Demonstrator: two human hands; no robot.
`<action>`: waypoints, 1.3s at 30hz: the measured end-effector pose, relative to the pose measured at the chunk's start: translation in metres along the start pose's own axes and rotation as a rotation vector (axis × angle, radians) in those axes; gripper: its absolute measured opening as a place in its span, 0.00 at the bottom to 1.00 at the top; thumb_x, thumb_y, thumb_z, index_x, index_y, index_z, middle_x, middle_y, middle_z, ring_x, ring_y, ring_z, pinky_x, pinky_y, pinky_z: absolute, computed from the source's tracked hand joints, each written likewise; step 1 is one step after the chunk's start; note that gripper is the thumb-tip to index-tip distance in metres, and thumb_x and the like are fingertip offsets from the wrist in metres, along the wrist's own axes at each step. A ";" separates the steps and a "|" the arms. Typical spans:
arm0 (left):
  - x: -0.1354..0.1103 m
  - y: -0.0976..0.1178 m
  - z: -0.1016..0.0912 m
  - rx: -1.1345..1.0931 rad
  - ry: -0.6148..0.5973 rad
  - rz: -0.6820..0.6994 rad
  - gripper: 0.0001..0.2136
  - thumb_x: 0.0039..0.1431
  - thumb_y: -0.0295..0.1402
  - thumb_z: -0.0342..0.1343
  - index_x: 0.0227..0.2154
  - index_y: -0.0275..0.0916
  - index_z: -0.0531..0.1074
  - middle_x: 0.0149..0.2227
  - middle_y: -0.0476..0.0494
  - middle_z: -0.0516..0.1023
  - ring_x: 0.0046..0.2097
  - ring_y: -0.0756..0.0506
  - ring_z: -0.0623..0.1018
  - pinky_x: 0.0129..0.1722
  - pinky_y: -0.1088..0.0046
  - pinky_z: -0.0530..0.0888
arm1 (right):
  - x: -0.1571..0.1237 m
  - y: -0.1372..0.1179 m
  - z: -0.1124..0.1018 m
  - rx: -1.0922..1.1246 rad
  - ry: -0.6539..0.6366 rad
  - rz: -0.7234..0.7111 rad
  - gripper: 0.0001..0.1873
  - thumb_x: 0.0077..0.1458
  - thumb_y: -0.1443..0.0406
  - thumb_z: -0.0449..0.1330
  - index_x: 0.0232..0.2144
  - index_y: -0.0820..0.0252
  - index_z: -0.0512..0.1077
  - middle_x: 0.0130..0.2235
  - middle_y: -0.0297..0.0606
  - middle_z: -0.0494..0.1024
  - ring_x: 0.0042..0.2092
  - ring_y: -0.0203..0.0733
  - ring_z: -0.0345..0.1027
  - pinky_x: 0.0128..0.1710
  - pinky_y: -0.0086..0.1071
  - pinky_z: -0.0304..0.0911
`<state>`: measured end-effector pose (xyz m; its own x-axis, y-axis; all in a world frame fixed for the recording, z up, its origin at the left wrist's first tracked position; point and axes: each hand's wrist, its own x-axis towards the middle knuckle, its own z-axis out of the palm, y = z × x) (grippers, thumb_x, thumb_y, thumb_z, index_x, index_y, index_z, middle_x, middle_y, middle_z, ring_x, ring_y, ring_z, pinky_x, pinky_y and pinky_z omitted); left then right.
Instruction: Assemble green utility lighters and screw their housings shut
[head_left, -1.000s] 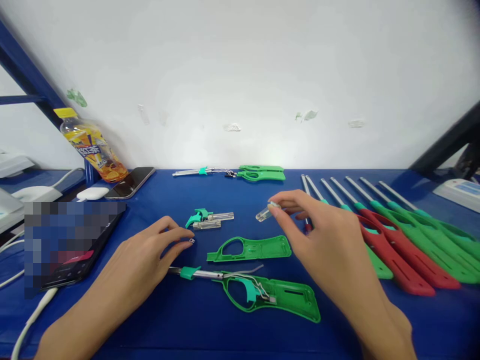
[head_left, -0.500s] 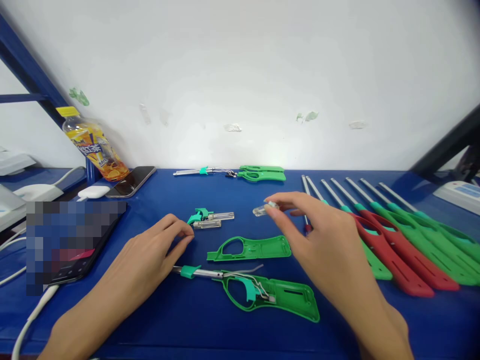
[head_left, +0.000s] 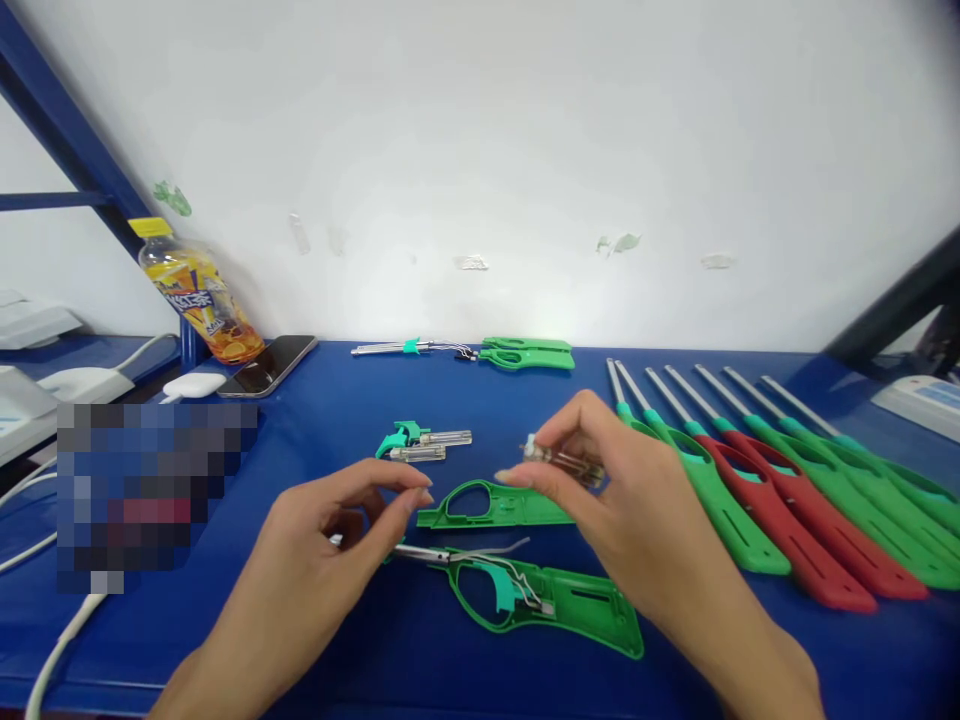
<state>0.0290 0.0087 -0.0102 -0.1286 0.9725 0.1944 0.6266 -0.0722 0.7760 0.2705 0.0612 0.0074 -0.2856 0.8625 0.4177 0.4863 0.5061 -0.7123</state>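
My right hand is raised over the blue table and pinches a small clear tube-shaped lighter part between thumb and fingers. My left hand hovers to its left with thumb and forefinger pinched together on a tiny piece I cannot make out. Below both hands lies an open green lighter shell with a metal rod, wires and a teal trigger inside. A bare green shell half lies just behind it. Two clear tubes with a teal trigger rest further back.
A row of finished green and red long-nosed lighters lies at the right. Another opened lighter sits by the wall. At the left are a drink bottle, a phone, a white case and a cable.
Both hands rose from the table and drew toward each other. The right hand turned the clear tube and brought it nearer; the left hand lifted off the rod with its fingers pinched.
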 end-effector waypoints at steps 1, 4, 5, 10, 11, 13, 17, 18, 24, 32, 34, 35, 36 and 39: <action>-0.002 0.003 0.002 -0.038 -0.030 -0.024 0.13 0.62 0.47 0.61 0.38 0.45 0.84 0.27 0.50 0.80 0.24 0.48 0.72 0.22 0.75 0.66 | 0.000 -0.001 0.000 0.034 -0.070 0.015 0.14 0.64 0.61 0.70 0.34 0.50 0.66 0.29 0.21 0.74 0.27 0.31 0.66 0.25 0.24 0.59; -0.008 0.014 0.007 -0.130 -0.115 -0.089 0.14 0.61 0.48 0.61 0.35 0.43 0.84 0.23 0.50 0.77 0.23 0.48 0.70 0.22 0.76 0.65 | -0.002 -0.004 0.001 0.152 -0.286 0.032 0.11 0.64 0.67 0.69 0.36 0.50 0.69 0.35 0.20 0.78 0.34 0.30 0.72 0.32 0.22 0.63; -0.009 0.017 0.009 -0.158 -0.136 -0.106 0.14 0.61 0.48 0.61 0.35 0.43 0.83 0.21 0.51 0.74 0.22 0.49 0.69 0.22 0.76 0.64 | -0.003 -0.006 0.002 0.188 -0.338 0.021 0.11 0.65 0.70 0.68 0.37 0.49 0.70 0.37 0.20 0.78 0.37 0.30 0.73 0.35 0.21 0.64; -0.011 0.021 0.011 -0.292 -0.210 -0.118 0.12 0.65 0.46 0.59 0.37 0.43 0.80 0.21 0.54 0.70 0.22 0.51 0.66 0.22 0.76 0.62 | -0.005 -0.010 0.006 0.208 -0.464 -0.078 0.12 0.67 0.74 0.64 0.41 0.48 0.74 0.43 0.20 0.78 0.44 0.28 0.73 0.45 0.21 0.63; -0.011 0.019 0.011 -0.312 -0.228 -0.114 0.12 0.66 0.46 0.59 0.37 0.44 0.79 0.24 0.53 0.72 0.22 0.51 0.65 0.23 0.76 0.63 | -0.005 -0.010 0.007 0.197 -0.473 -0.086 0.11 0.68 0.73 0.64 0.41 0.48 0.74 0.43 0.21 0.79 0.44 0.29 0.74 0.45 0.22 0.63; -0.012 0.015 0.010 -0.340 -0.257 -0.116 0.13 0.68 0.47 0.59 0.36 0.43 0.77 0.29 0.52 0.73 0.24 0.51 0.64 0.23 0.76 0.62 | -0.005 -0.010 0.009 0.174 -0.474 -0.091 0.09 0.69 0.72 0.63 0.41 0.49 0.75 0.43 0.22 0.79 0.45 0.30 0.74 0.45 0.24 0.63; -0.011 0.009 0.009 -0.416 -0.298 -0.111 0.15 0.69 0.50 0.59 0.34 0.44 0.73 0.24 0.56 0.64 0.24 0.51 0.60 0.22 0.76 0.57 | -0.005 -0.012 0.011 0.145 -0.457 -0.085 0.07 0.70 0.70 0.62 0.41 0.50 0.75 0.43 0.24 0.80 0.44 0.32 0.75 0.44 0.26 0.64; -0.011 0.009 0.009 -0.436 -0.307 -0.104 0.15 0.69 0.50 0.59 0.35 0.44 0.72 0.23 0.57 0.62 0.24 0.51 0.60 0.22 0.76 0.56 | -0.005 -0.013 0.011 0.143 -0.449 -0.084 0.08 0.70 0.70 0.62 0.41 0.50 0.75 0.43 0.24 0.80 0.44 0.32 0.75 0.45 0.26 0.65; -0.011 0.010 0.008 -0.507 -0.350 -0.110 0.16 0.68 0.51 0.61 0.34 0.44 0.71 0.25 0.56 0.64 0.25 0.51 0.59 0.22 0.76 0.55 | -0.006 -0.013 0.011 0.153 -0.422 -0.089 0.08 0.69 0.71 0.63 0.41 0.50 0.74 0.42 0.24 0.80 0.45 0.33 0.75 0.44 0.27 0.65; -0.010 0.003 0.009 -0.568 -0.321 -0.132 0.15 0.69 0.49 0.62 0.35 0.44 0.72 0.31 0.54 0.69 0.26 0.53 0.61 0.23 0.76 0.57 | -0.006 -0.009 0.011 0.153 -0.375 -0.076 0.09 0.67 0.72 0.65 0.40 0.51 0.74 0.41 0.23 0.79 0.41 0.31 0.75 0.41 0.24 0.65; -0.009 0.003 0.010 -0.581 -0.330 -0.120 0.15 0.70 0.49 0.61 0.35 0.44 0.72 0.32 0.54 0.68 0.26 0.53 0.61 0.22 0.76 0.58 | -0.005 -0.011 0.011 0.169 -0.380 -0.083 0.09 0.67 0.72 0.65 0.40 0.50 0.74 0.41 0.22 0.79 0.42 0.30 0.76 0.42 0.24 0.65; -0.009 0.003 0.010 -0.594 -0.336 -0.113 0.15 0.70 0.49 0.61 0.35 0.44 0.72 0.31 0.54 0.68 0.26 0.53 0.61 0.22 0.76 0.58 | -0.004 -0.012 0.012 0.179 -0.391 -0.090 0.09 0.68 0.72 0.65 0.40 0.50 0.75 0.42 0.22 0.80 0.43 0.30 0.76 0.44 0.23 0.65; -0.010 0.003 0.010 -0.607 -0.336 -0.104 0.16 0.70 0.49 0.61 0.34 0.44 0.71 0.31 0.54 0.67 0.26 0.52 0.61 0.22 0.76 0.58 | -0.004 -0.013 0.012 0.185 -0.405 -0.096 0.09 0.68 0.72 0.64 0.41 0.50 0.75 0.42 0.22 0.80 0.44 0.30 0.76 0.45 0.23 0.65; -0.013 0.003 0.011 -0.644 -0.334 -0.084 0.17 0.70 0.48 0.62 0.31 0.43 0.69 0.30 0.54 0.66 0.26 0.53 0.60 0.22 0.77 0.58 | -0.005 -0.015 0.012 0.189 -0.432 -0.107 0.09 0.69 0.72 0.64 0.41 0.50 0.75 0.44 0.22 0.81 0.46 0.30 0.76 0.46 0.23 0.65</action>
<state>0.0409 -0.0014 -0.0167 0.1496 0.9887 0.0050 0.0348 -0.0103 0.9993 0.2544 0.0495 0.0090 -0.6622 0.7062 0.2504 0.2885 0.5487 -0.7846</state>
